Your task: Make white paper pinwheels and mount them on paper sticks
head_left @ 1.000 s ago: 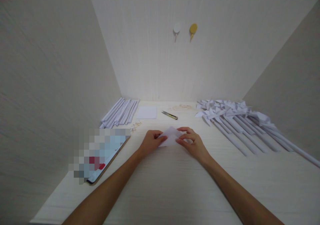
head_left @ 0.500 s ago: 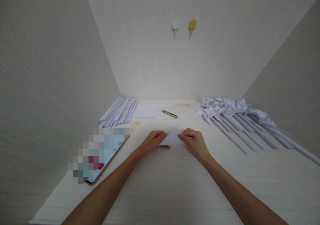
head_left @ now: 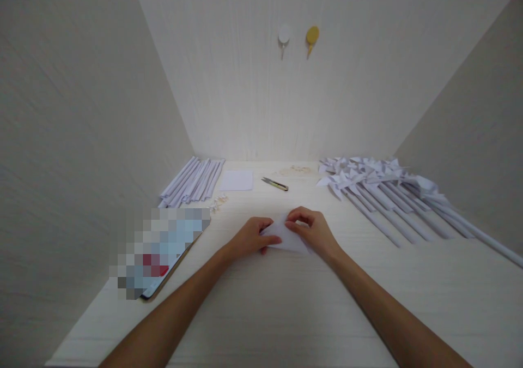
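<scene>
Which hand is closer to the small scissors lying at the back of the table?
The right hand. It lies in front of the scissors and slightly to their right, pinching the folded paper. The left hand is further forward, also on the paper.

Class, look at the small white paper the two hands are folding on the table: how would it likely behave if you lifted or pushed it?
The folded paper looks thin and flat, so it is probably very light and floppy, bending where unsupported. The left hand and right hand both press it onto the table, which suggests it would slide easily on that smooth top. It would likely crease rather than break.
</scene>
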Demonstrator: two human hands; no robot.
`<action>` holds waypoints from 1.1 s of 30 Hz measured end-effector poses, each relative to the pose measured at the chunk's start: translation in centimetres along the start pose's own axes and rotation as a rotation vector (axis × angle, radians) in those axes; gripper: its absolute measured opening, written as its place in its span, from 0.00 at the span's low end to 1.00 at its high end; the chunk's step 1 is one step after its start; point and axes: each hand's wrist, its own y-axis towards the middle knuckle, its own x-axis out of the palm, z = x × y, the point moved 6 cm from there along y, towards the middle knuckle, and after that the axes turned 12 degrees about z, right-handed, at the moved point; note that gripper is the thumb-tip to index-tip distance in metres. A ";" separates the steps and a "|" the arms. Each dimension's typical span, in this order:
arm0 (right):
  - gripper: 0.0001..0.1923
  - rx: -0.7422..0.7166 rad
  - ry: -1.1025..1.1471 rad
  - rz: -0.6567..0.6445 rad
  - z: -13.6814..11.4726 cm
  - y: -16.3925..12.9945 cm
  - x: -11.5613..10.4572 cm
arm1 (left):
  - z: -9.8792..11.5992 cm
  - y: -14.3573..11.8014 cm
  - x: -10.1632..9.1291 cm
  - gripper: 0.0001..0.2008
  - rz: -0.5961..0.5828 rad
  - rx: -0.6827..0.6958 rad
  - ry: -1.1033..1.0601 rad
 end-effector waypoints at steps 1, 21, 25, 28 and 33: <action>0.03 0.012 0.029 -0.008 0.1 0.0 0.1 | 0.0 0.0 0.1 0.09 -0.006 -0.001 0.007; 0.11 0.227 0.325 -0.068 0.9 -0.5 0.6 | 0.2 -0.4 0.3 0.09 -0.014 0.000 0.022; 0.12 0.360 0.435 -0.006 1.3 -0.4 0.4 | -0.1 -0.2 0.2 0.09 -0.001 -0.013 0.006; 0.11 0.410 0.443 -0.015 1.5 -0.4 0.4 | -0.2 0.0 0.1 0.10 0.014 -0.029 -0.047; 0.13 0.279 0.509 -0.027 0.6 -0.1 0.1 | -0.1 0.3 -0.8 0.12 0.146 -0.044 -0.102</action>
